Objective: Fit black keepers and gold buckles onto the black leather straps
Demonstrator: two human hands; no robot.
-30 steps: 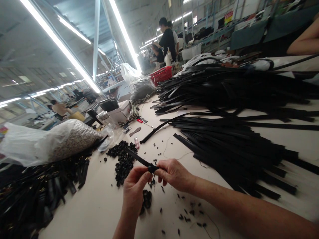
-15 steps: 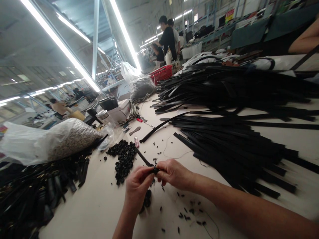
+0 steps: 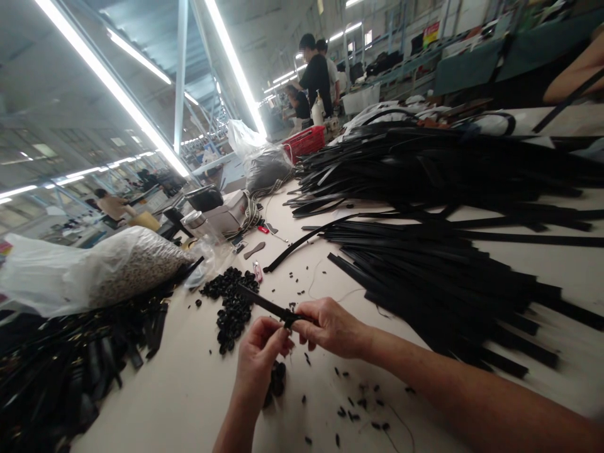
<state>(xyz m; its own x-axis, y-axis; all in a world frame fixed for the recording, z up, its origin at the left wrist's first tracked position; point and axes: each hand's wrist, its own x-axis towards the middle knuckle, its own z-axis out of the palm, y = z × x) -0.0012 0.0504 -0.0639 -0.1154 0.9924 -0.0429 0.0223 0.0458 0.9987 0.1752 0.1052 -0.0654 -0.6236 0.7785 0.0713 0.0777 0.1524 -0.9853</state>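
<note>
A narrow black strap (image 3: 267,304) is pinched in my right hand (image 3: 325,324), its free end pointing up and left over the table. Close beside it, my left hand (image 3: 262,346) has thumb and fingertips pressed together at a small dark piece on the strap; its exact shape is too small to make out. Under my hands stands a little group of black ring-like loops (image 3: 277,380). Just beyond them lies a heap of similar black loops (image 3: 233,314). Tiny black bits (image 3: 352,412) and loose threads are scattered on the pale tabletop (image 3: 155,402).
Long black straps (image 3: 434,283) spread over the right side, with a bigger pile (image 3: 438,157) behind. At left are a filled plastic bag (image 3: 132,264) and more straps (image 3: 61,371). Pink thread snips (image 3: 257,270) and a red basket (image 3: 304,141) lie farther off. Other people (image 3: 316,75) stand beyond.
My left fingers have drawn slightly down and away from the strap. The strap has tilted, so more of its length shows toward the upper left.
</note>
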